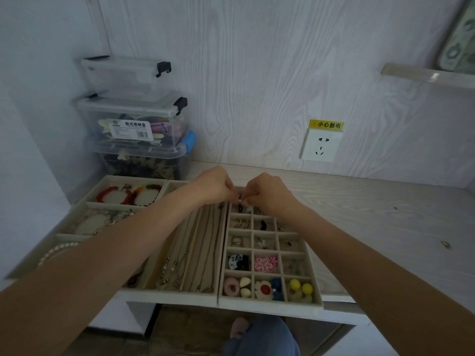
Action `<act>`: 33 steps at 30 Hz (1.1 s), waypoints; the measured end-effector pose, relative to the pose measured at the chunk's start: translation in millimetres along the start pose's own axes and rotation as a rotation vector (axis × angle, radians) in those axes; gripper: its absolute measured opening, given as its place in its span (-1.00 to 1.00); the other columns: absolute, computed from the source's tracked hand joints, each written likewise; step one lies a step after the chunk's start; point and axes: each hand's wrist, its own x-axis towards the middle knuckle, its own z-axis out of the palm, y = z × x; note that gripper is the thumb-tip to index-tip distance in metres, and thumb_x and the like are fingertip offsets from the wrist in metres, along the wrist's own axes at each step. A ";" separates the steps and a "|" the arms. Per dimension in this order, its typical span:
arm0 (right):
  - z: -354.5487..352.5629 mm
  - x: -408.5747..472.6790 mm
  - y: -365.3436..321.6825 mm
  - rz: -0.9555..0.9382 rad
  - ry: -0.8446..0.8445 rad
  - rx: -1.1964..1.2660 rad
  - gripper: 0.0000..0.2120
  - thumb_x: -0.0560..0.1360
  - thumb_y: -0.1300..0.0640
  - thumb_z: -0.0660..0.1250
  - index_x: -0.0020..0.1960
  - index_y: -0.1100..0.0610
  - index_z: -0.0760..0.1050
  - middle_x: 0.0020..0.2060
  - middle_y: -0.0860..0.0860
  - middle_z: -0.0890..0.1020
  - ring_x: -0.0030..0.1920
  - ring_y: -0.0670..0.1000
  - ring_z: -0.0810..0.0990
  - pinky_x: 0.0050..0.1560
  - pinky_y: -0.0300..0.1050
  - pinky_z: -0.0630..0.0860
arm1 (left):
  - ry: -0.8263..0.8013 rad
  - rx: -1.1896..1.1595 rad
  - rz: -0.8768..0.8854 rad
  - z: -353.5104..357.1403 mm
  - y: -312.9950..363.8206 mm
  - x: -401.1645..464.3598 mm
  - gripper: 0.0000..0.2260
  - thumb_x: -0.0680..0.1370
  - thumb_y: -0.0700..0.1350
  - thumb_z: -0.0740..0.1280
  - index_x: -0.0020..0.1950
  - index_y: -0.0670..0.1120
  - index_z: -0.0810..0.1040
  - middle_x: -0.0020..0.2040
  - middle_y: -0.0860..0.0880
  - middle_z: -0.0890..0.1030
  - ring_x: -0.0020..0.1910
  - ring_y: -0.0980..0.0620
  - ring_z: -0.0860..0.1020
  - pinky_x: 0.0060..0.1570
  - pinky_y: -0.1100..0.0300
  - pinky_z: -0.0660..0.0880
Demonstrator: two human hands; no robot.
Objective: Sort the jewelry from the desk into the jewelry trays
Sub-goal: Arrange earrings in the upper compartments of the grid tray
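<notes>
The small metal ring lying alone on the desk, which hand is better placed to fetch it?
Right, probably. The small metal ring lies right of the compartment tray, on the right hand's side; the left hand would cross over.

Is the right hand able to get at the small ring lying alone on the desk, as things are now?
Probably yes. The ring lies on bare desk right of the right hand, nothing between, but its fingers pinch a small piece now.
</notes>
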 end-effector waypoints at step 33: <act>4.9 -3.6 -8.8 0.106 -0.003 -0.126 -0.86 0.47 0.19 0.37 0.02 0.14 0.60 -0.04 0.09 0.62 -0.03 0.08 0.60 -0.10 -0.06 0.53 | -0.019 0.097 0.010 0.8 7.3 -8.4 -0.76 0.52 -0.11 0.35 0.17 -0.10 0.62 0.18 -0.07 0.59 0.09 0.04 0.54 -0.03 0.27 0.37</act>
